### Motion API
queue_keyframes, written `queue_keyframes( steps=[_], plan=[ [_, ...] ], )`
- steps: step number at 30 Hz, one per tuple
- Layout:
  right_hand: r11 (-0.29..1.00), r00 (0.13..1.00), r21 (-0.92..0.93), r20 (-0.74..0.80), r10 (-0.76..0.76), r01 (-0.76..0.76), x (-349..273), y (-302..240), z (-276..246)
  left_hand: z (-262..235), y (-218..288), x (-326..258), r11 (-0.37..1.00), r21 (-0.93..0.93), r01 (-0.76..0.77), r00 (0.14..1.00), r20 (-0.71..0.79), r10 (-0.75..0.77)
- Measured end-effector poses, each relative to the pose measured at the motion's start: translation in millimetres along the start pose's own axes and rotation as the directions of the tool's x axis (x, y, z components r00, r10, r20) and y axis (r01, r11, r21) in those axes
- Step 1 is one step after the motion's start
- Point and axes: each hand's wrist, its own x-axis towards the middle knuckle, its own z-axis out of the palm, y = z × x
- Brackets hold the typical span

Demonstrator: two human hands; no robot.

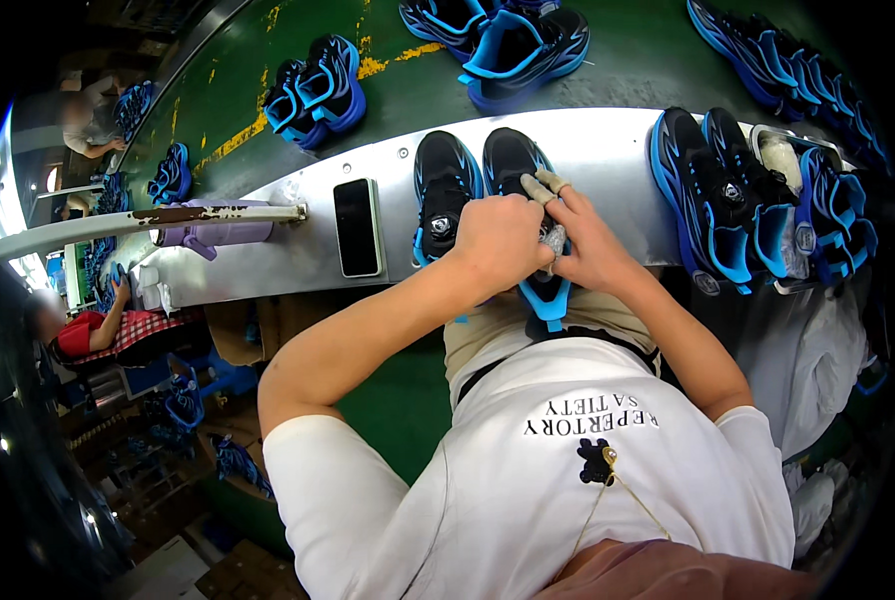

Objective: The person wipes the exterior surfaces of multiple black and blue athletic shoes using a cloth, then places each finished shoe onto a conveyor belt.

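A black and blue sneaker (513,155) lies toe-away on the metal ledge in front of me, its blue heel loop toward my body. My left hand (503,240) is closed over its upper from the left, fingertips hidden behind the knuckles. From the right, my right hand (593,235) grips the same sneaker around the tongue and collar, touching the left hand. Pale coverings wrap some right fingertips, and a greyish one shows by the thumb. Left of my hands sits a matching sneaker (446,180) with a round dial on its tongue; my left wrist partly covers its heel end.
The metal ledge (608,150) borders a green surface (408,100) carrying more sneakers. A phone (358,228) and a lilac bottle (218,228) lie leftward, near a worn metal bar (148,222). Another sneaker pair (713,190) stands right, beside a tray (783,150). Co-workers sit far left.
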Motion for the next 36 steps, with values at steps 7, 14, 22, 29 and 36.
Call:
queue_keyframes(
  steps=[7, 14, 22, 29, 36],
  plan=[
    [0.979, 0.983, 0.199, 0.17, -0.068, 0.033, 12.5, -7.0, -43.9, 11.5, 3.0, -60.5, 0.867, -0.495, -0.053, 0.928, -0.344, -0.14],
    [0.997, 0.984, -0.054, 0.173, -0.045, 0.055, 20.3, -35.2, -36.3, 41.9, 18.5, -96.7, 0.127, -0.983, 0.129, 0.949, 0.086, -0.303],
    [0.999, 0.983, -0.011, 0.18, 0.035, -0.034, 24.3, -40.2, -41.9, 2.6, -48.0, -70.3, 0.85, -0.525, -0.042, 0.715, -0.61, -0.342],
    [0.997, 0.984, 0.008, 0.162, 0.072, -0.075, 60.7, -43.9, -45.1, 19.0, -83.1, -59.7, 0.773, -0.605, -0.189, 0.925, -0.374, -0.066],
    [0.987, 0.982, -0.139, 0.179, -0.055, 0.08, 124.8, -24.6, -10.0, 19.1, -87.2, -61.0, 0.767, -0.622, -0.156, 0.922, -0.37, -0.113]
  ],
)
